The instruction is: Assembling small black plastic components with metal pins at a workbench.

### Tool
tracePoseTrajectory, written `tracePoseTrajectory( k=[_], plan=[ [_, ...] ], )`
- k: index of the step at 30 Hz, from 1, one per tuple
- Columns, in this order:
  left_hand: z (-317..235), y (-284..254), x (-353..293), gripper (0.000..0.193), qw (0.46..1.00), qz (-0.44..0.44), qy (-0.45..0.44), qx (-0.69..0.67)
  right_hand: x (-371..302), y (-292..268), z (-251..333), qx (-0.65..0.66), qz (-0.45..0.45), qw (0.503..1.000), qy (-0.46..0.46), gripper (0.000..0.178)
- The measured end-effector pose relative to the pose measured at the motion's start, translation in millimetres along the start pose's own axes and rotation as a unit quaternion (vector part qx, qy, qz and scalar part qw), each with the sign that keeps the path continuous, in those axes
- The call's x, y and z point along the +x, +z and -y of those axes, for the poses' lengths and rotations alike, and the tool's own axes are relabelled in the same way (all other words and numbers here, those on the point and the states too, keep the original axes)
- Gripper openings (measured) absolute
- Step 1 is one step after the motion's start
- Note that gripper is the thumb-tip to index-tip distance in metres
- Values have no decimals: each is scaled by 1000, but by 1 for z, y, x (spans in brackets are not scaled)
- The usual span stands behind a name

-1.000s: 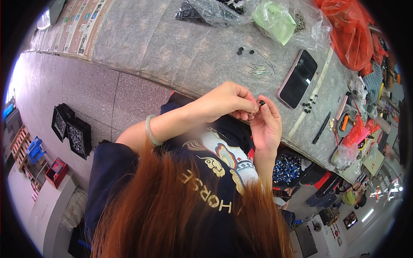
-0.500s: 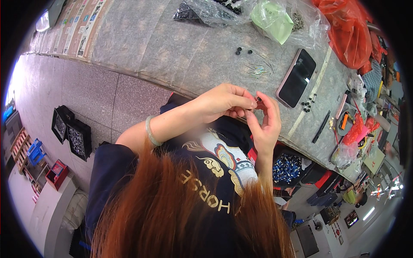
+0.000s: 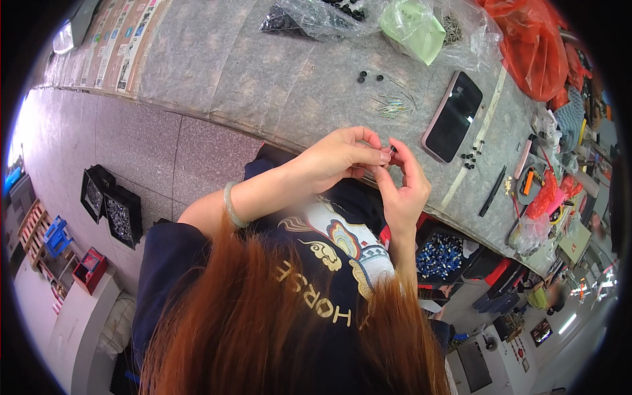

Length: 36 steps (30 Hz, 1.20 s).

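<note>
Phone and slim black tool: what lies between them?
In the head view, small black pieces lie there, and a pale strip crosses that stretch too.

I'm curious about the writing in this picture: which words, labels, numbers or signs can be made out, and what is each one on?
Shirt: one word in gold capitals, large enough to read but not copied here.
Strips at the table's left end: print, too small to read.
Green sheet: faint marks, too blurred.
Card at right: a red mark, too small.
Phone: dark screen, no text seen.
</note>
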<state>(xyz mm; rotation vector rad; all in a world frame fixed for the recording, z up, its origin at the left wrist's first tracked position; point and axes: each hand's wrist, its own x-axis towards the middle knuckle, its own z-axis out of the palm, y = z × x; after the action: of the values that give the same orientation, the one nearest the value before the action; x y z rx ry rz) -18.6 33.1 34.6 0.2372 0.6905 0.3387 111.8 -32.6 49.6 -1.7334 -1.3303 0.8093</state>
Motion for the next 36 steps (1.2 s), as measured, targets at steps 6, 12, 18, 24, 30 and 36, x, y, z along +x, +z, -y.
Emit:
tracePoseTrajectory(
  k=[6,12,18,24,30,36],
  plan=[
    [4,-2,1,13,1000,10,19,-22,1,0,3,-24,1,1000,-2,37],
    [4,-3,1,12,999,14,7,-51,1,1,4,-45,-9,999,-13,38],
    [-3,-1,-4,14,999,4,-48,-11,5,-1,4,-92,-18,992,-80,36],
    [0,-4,-1,13,999,12,-31,-20,3,3,2,-41,-1,999,-26,35],
    [5,-7,3,11,999,20,-10,-40,3,3,1,-31,0,999,-11,34],
    [6,-3,1,11,999,6,10,-39,1,4,-4,-27,-8,1000,-11,33]
  ],
)
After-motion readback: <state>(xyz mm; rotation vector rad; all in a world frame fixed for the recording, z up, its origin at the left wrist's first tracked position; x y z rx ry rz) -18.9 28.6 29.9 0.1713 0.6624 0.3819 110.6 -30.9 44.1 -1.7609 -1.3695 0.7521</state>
